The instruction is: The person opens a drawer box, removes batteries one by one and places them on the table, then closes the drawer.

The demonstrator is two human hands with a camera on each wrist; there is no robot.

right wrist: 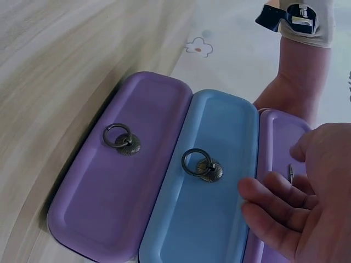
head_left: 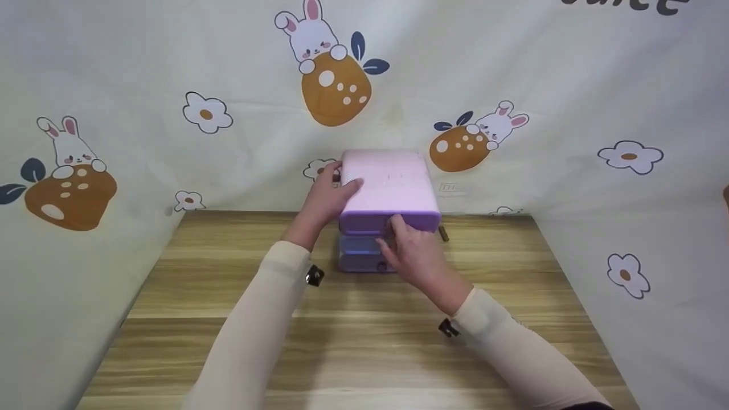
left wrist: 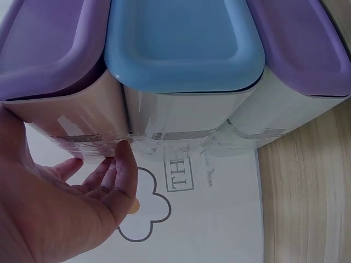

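A small cabinet has three stacked drawers with purple, blue and purple fronts; its top [head_left: 393, 179] is pale pink. My left hand [head_left: 329, 196] grips its upper left side, thumb on top and fingers down the side. In the left wrist view, a dark gap shows behind the top drawer's purple front [left wrist: 52, 41]. At that front, my right hand [head_left: 418, 250] pinches the small metal ring pull [right wrist: 291, 173] with curled fingers, which partly cover it. Ring pulls hang on the blue drawer [right wrist: 219, 131] and the bottom purple drawer [right wrist: 120, 186].
The cabinet stands at the back of a wood-grain table [head_left: 353, 353], close to a white cloth [head_left: 256, 154] printed with rabbits and flowers. A small brown stick-like piece [head_left: 443, 233] lies right of the cabinet. Clear tape [left wrist: 181, 143] runs along the cabinet's side.
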